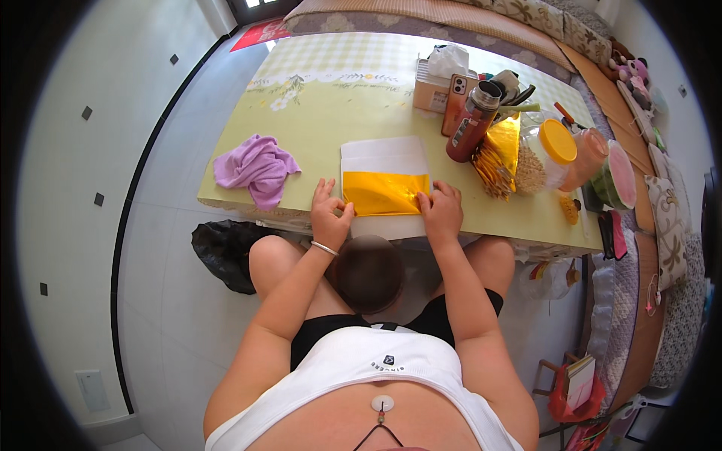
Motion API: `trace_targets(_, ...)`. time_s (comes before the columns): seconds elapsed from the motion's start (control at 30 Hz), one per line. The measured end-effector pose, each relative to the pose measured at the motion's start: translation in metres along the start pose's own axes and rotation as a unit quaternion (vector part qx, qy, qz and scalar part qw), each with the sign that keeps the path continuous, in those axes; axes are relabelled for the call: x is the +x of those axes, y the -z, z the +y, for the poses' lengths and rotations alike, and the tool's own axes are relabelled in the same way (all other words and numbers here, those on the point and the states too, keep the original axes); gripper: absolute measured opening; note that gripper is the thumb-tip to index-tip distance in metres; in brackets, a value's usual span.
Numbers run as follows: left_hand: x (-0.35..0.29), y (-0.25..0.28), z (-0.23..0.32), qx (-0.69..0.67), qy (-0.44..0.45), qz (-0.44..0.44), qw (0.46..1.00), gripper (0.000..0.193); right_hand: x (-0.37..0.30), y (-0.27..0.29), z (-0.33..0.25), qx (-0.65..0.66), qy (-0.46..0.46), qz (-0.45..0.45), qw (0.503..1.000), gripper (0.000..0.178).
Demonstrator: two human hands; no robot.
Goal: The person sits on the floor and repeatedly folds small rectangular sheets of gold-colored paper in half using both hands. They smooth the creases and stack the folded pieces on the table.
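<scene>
A shiny gold foil sheet [385, 193] lies flat across a white paper sheet [383, 154] at the table's near edge. My left hand [331, 214], with a bracelet on its wrist, pinches the foil's left edge between thumb and index finger; its other fingers stretch out. At the opposite edge, my right hand [442, 210] has its thumb on the foil and its fingers curled alongside. To the right stands a dark red thermos [472, 124], with a stack of folded gold foil pieces [500, 154] beside it.
A crumpled purple cloth [257, 169] lies left on the table. At right are a phone [455, 105], a tissue box [431, 92], a yellow-lidded jar [555, 143] and a cut watermelon [613, 177]. A black plastic bag [223, 252] sits below the table's left end.
</scene>
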State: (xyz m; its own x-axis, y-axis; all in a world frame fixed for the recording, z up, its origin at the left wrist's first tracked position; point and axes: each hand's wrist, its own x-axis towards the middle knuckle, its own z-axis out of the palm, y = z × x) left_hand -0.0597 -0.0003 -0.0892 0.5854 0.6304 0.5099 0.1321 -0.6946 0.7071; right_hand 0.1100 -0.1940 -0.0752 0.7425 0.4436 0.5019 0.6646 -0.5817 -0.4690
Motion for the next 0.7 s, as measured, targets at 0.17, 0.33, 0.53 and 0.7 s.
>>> trace_targets(0.17, 0.0, 0.0, 0.003, 0.015, 0.002, -0.003, 1.0, 0.018, 0.006, 0.003, -0.006, -0.036, -0.026, -0.035, 0.998, 0.03)
trace_targets(0.33, 0.0, -0.005, -0.003, 0.037, -0.005, -0.009, 0.999, 0.018, 0.008, 0.001, -0.006, -0.06, -0.026, -0.032, 0.997, 0.031)
trace_targets(0.53, 0.001, -0.002, -0.001, 0.072, 0.002, -0.012, 0.997, 0.015, 0.011, 0.0, -0.007, -0.068, -0.03, -0.044, 0.996, 0.033)
trace_targets(0.7, 0.008, 0.009, 0.028, 0.191, -0.155, -0.026, 0.969, 0.052, 0.009, 0.0, -0.006, -0.075, -0.032, -0.038, 0.996, 0.033)
